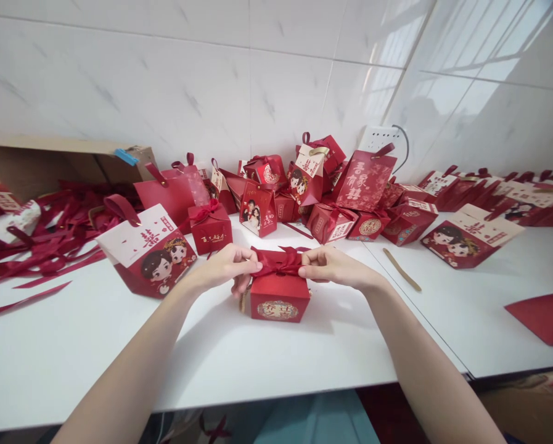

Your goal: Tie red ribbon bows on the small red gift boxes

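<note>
The red box (280,302) stands upright on the counter (221,364), between the forearms, with a dark-red ribbon (278,264) bowed across its top. The left hand (241,269) pinches the ribbon at its left side; the right hand (325,265) pinches it at its right. Uneven pull between the hands could set the bow askew or slip the knot; excessive pull could crease the lid or tip the box, which neither hand appears to steady from below. The cream-and-red box (149,253) beside the left forearm could be knocked by a wide elbow movement. The back of the box and the ribbon's path there are hidden. A tan piece (243,302) beneath the left hand cannot be identified. The red sheet (547,317) is cut off at the right edge.
</note>
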A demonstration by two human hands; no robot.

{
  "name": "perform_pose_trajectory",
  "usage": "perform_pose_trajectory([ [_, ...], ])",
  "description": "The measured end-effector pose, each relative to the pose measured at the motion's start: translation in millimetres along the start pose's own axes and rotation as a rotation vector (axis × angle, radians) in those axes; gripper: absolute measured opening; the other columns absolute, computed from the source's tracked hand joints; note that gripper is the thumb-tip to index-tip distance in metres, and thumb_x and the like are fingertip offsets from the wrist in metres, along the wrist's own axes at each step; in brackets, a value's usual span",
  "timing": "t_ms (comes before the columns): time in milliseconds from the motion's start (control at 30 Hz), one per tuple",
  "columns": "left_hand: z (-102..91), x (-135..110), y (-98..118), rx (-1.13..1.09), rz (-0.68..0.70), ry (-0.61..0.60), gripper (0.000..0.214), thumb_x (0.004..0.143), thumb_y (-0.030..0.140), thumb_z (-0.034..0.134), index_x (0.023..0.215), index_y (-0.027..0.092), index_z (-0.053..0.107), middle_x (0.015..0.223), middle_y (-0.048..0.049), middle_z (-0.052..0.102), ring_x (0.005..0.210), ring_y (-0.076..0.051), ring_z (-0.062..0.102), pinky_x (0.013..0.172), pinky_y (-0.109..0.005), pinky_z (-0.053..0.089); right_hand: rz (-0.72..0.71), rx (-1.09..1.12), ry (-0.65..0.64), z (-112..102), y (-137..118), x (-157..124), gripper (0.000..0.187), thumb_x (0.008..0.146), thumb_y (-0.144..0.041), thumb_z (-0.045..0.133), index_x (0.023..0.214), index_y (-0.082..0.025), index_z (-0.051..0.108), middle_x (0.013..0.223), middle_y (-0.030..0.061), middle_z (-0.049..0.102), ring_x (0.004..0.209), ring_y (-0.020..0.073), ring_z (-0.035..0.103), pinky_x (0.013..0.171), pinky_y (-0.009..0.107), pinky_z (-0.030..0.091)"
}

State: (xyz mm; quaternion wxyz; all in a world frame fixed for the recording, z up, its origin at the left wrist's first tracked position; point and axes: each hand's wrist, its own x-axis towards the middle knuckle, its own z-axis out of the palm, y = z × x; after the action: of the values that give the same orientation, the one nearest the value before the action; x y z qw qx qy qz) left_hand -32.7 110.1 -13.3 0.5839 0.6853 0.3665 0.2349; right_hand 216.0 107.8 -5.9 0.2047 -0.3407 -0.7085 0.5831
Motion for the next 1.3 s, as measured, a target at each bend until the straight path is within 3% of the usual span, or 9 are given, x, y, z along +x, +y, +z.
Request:
perform_pose_trajectory([
  [333,-3.4,1.6,-3.2,0.004,-0.002,-0.058,0.031,0.073,0.036,0.063,0.059,0.017,0.044,0.038,0.0029,0.055,0.033,-0.008,0.049,0.039,-0.017,0.034,0.011,-0.03,-0.113,-10.9,5.4,-1.6,0.037,0.074,-0.037,0.068,0.058,-0.018,0.041,0.051,-0.0105,0.031,0.047,0.0051,0.026,0.048,0.022,0.021],
  [533,-4.1,2.4,-5.1,0.078,-0.005,-0.043,0.029,0.071,0.032,0.065,0.057,0.017,0.044,0.039,0.0036,0.054,0.037,-0.008,0.051,0.041,-0.017,0.035,0.063,-0.175,-0.112,-26.3,10.5,-9.4,0.042,0.066,-0.045,0.072,0.056,-0.018,0.042,0.05,-0.0092,0.034,0.049,0.0059,0.026,0.047,0.022,0.018],
  [733,3.2,2.3,-2.2,0.139,0.013,0.049,0.025,0.068,0.028,0.064,0.059,0.018,0.042,0.045,0.0057,0.051,0.039,-0.007,0.047,0.04,-0.019,0.035,-0.082,-0.583,0.409,-8.8,-27.8,3.6,0.033,0.081,-0.046,0.052,0.073,-0.016,0.062,0.069,0.0013,0.059,0.061,0.0121,0.052,0.055,0.024,0.035],
  [800,5.3,0.6,1.2,0.23,0.073,0.131,0.023,0.066,0.024,0.063,0.06,0.018,0.041,0.048,0.0074,0.047,0.041,-0.005,0.042,0.041,-0.018,0.033,-0.128,-0.716,0.371,5.2,-42.0,13.8,0.027,0.08,-0.041,0.055,0.073,-0.017,0.066,0.075,0.003,0.065,0.068,0.0141,0.056,0.06,0.024,0.038],
  [867,6.3,-1.4,4.4,0.363,0.142,0.217,0.023,0.064,0.022,0.064,0.059,0.018,0.041,0.051,0.0078,0.044,0.045,-0.005,0.039,0.043,-0.017,0.03,-0.134,-0.776,0.232,15.3,-49.9,23.1,0.022,0.078,-0.038,0.059,0.072,-0.018,0.068,0.077,0.0024,0.067,0.069,0.0143,0.058,0.06,0.024,0.039],
  [967,6.6,-3.8,7.4,0.481,0.185,0.249,0.019,0.064,0.022,0.063,0.06,0.017,0.045,0.055,0.0061,0.047,0.05,-0.006,0.041,0.047,-0.018,0.032,-0.125,-0.787,0.112,19.9,-49.2,32.1,0.014,0.076,-0.028,0.059,0.072,-0.018,0.068,0.073,0.0008,0.067,0.065,0.0127,0.057,0.057,0.022,0.039],
  [1067,7.9,-4.9,8.5,0.503,0.213,0.216,0.006,0.067,0.019,0.059,0.071,0.016,0.058,0.067,0.002,0.058,0.054,-0.007,0.045,0.05,-0.02,0.036,-0.137,-0.749,0.148,17.3,-41.5,35.0,0.014,0.076,-0.022,0.056,0.073,-0.017,0.068,0.071,0.0003,0.067,0.064,0.0124,0.057,0.058,0.022,0.04],
  [1167,10.6,-5.4,9.6,0.547,0.277,0.197,0.025,0.067,0.014,0.055,0.089,0.018,0.067,0.089,-0.001,0.064,0.058,-0.007,0.045,0.055,-0.02,0.039,-0.127,-0.663,0.181,15.1,-34.3,35.5,0.015,0.075,-0.023,0.056,0.072,-0.016,0.068,0.072,0.0003,0.067,0.067,0.0133,0.058,0.06,0.022,0.041],
  [1300,13.3,-6.0,10.7,0.623,0.285,0.168,0.034,0.069,0.012,0.051,0.096,0.021,0.07,0.091,-0.0008,0.062,0.06,-0.007,0.047,0.055,-0.02,0.038,-0.122,-0.565,0.24,16.1,-27.7,38.5,0.014,0.075,-0.024,0.056,0.07,-0.016,0.067,0.072,0.0001,0.068,0.068,0.0132,0.059,0.064,0.023,0.043],
])
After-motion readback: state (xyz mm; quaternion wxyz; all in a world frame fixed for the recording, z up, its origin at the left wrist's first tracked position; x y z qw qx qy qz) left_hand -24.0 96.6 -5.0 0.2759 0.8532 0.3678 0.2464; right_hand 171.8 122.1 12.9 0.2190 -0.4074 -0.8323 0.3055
